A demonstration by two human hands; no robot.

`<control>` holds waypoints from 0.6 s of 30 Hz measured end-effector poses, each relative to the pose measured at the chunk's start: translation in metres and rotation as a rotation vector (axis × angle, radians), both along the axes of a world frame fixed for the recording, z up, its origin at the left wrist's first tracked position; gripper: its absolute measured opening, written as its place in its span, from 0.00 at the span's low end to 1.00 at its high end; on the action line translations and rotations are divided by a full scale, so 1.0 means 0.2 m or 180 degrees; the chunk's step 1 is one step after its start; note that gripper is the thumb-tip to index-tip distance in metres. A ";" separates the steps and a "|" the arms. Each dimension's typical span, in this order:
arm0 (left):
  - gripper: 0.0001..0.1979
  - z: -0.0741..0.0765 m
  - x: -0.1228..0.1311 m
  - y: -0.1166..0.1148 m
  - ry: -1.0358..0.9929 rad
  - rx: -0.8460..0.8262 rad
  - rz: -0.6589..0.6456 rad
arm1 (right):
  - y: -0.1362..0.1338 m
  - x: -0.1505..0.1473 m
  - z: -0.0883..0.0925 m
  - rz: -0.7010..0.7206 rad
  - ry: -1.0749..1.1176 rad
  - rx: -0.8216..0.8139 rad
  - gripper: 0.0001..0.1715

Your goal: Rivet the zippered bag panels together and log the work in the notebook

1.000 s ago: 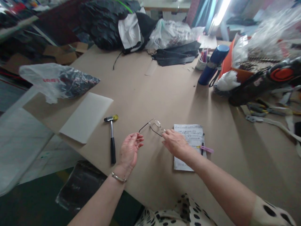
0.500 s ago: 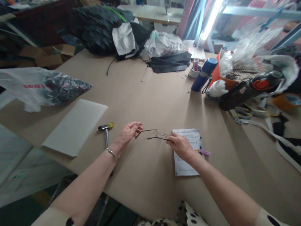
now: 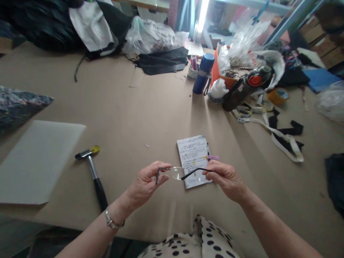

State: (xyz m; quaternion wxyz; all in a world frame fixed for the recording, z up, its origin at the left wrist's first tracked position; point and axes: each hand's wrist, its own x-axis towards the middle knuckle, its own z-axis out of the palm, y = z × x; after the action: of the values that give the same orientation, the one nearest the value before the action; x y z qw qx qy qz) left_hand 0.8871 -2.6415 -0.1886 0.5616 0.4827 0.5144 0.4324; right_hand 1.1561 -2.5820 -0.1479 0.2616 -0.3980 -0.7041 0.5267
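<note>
A pair of eyeglasses with clear lenses and dark temple arms is held up between my two hands, above the table. My left hand pinches one side near the hinge, with that arm's tip pointing down. On the other side, my right hand grips the frame between thumb and fingers. Behind the glasses lies a notepad covered in handwriting, with a pink clip-like piece at its right edge. Left of my left hand rests a hammer with a black handle and a yellow-tipped head.
A white sheet lies at the left. Farther back stand a blue bottle, a dark bottle leaning by an orange container, and plastic bags. White straps and orange tape lie at the right.
My view has turned to the right. The glasses have come closer to me and turned, so the lenses now show. The left hand has gone from loosely beside one arm to pinching the frame.
</note>
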 end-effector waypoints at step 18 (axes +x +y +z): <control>0.06 0.37 0.12 -0.14 0.0629 0.1413 0.0971 | -0.31 0.11 0.35 -0.0819 0.0424 0.0913 0.11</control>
State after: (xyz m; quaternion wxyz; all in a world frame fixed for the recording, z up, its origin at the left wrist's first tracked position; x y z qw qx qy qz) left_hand 0.9107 -2.6686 -0.1142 0.3177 0.5508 0.5261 0.5647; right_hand 1.1786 -2.6436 -0.0785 0.4268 -0.4075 -0.6963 0.4085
